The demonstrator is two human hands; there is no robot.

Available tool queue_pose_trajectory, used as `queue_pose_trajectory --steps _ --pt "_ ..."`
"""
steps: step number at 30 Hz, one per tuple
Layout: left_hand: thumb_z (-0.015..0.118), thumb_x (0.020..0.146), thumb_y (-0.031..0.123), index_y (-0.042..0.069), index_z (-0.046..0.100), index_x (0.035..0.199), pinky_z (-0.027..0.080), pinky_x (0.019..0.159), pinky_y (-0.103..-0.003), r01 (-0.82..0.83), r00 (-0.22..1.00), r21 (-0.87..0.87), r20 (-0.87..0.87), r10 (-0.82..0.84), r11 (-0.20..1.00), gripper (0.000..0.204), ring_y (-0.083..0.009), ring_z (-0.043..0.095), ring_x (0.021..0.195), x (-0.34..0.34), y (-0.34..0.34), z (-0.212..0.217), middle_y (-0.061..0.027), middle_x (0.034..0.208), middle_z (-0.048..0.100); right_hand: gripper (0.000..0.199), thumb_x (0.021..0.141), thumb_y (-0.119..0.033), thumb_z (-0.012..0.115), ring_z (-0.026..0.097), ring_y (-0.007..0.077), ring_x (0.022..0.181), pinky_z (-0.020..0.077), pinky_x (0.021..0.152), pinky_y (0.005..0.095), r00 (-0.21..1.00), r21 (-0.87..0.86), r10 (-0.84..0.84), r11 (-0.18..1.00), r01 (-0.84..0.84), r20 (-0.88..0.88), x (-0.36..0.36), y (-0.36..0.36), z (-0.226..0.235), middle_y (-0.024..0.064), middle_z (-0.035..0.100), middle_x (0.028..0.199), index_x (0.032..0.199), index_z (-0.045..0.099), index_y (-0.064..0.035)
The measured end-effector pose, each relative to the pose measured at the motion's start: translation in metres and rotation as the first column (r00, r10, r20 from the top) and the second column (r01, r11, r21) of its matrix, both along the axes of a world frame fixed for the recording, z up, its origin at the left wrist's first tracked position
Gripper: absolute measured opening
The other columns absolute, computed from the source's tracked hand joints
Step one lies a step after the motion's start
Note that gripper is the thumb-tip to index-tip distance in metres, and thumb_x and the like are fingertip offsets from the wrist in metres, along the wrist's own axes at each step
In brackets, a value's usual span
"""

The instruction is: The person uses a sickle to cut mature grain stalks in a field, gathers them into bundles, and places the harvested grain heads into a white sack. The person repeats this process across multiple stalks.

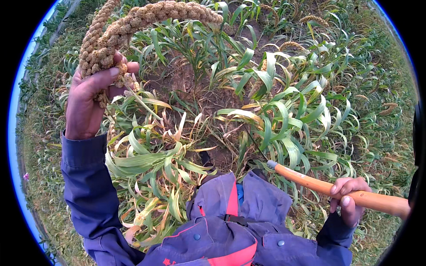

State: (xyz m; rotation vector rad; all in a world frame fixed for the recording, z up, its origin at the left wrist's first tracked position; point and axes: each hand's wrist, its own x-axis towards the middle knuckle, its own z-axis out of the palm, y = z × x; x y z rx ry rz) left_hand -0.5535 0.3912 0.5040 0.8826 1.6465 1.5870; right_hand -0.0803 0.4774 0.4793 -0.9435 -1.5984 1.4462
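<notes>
Raised at the upper left, my left hand [95, 88] is closed around thick tan millet heads [151, 15], gripping them near their stems. The heads arch up and over to the right, and a pale cut-looking stalk [144, 106] hangs below the fingers. Low on the right, my right hand [348, 197] wraps its fingers around an orange-brown wooden tool handle [306, 181]. A grey metal collar caps its forward end, and a thin dark shank runs from there into the leaves. Any blade on it cannot be made out.
Green and yellowing millet plants [288, 115] stand ahead and to the right, some with drooping heads [315, 20]. Bent leaves [146, 159] crowd below my left hand. Brown soil [173, 82] with dry litter shows between rows. A red strap [233, 197] crosses my dark clothing.
</notes>
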Motion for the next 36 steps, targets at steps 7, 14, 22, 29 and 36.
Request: queue_pose_trajectory --steps 7,14,22,29,36 --pt "0.063 0.081 -0.001 0.002 0.059 0.112 0.053 0.061 -0.026 0.111 0.969 -0.035 0.225 -0.1 0.993 0.031 -0.02 0.065 0.087 0.021 0.035 -0.09 -0.0138 0.106 0.064 0.028 0.08 -0.024 0.066 0.052 0.0125 0.043 0.043 0.037 0.0224 0.976 0.048 -0.182 0.983 0.177 0.118 0.025 -0.028 0.002 0.0197 0.062 0.083 0.084 0.052 0.0004" --pt "0.052 0.074 -0.004 0.001 0.04 0.135 0.053 0.064 -0.029 0.048 0.928 -0.02 0.372 -0.038 0.999 0.062 -0.0195 0.063 0.073 0.072 0.036 -0.16 -0.013 0.096 0.062 0.03 0.081 -0.025 0.066 0.052 0.0134 0.043 0.0425 0.036 0.0214 0.964 0.103 -0.263 0.961 0.257 0.044 0.064 -0.04 0.0 0.0208 0.06 0.083 0.085 0.051 0.0006" --pt "0.052 0.082 0.001 -0.003 0.048 0.117 0.049 0.055 -0.026 -0.204 0.871 0.017 0.46 0.174 0.979 0.036 -0.0176 0.058 0.065 0.144 -0.007 -0.2 -0.0126 0.09 0.06 0.023 0.08 -0.019 0.065 0.053 0.0128 0.044 0.0442 0.038 0.0218 0.978 0.001 -0.204 0.979 0.204 -0.052 0.124 -0.011 -0.022 0.0197 0.061 0.084 0.084 0.052 0.0001" --pt "0.063 0.086 0.009 0.002 0.052 0.111 0.049 0.056 -0.025 -0.259 0.81 -0.005 0.543 0.22 0.966 0.028 -0.0157 0.059 0.071 0.191 -0.006 -0.211 -0.0065 0.09 0.061 0.022 0.079 -0.017 0.064 0.052 0.0124 0.043 0.0443 0.039 0.0227 0.98 -0.052 -0.156 0.987 0.151 -0.12 0.17 0.004 -0.024 0.0191 0.062 0.081 0.082 0.052 0.0006" --pt "0.054 0.092 0.014 0.002 0.049 0.125 0.041 0.104 -0.047 -0.22 0.33 0.143 0.942 -0.064 0.965 0.035 -0.0259 0.055 0.114 0.195 0.008 -0.26 -0.0085 0.108 0.062 0.023 0.078 -0.017 0.065 0.052 0.0137 0.042 0.0443 0.039 0.0227 0.963 -0.056 -0.245 0.969 0.24 -0.115 0.195 -0.005 -0.028 0.0199 0.061 0.079 0.08 0.053 0.0012"
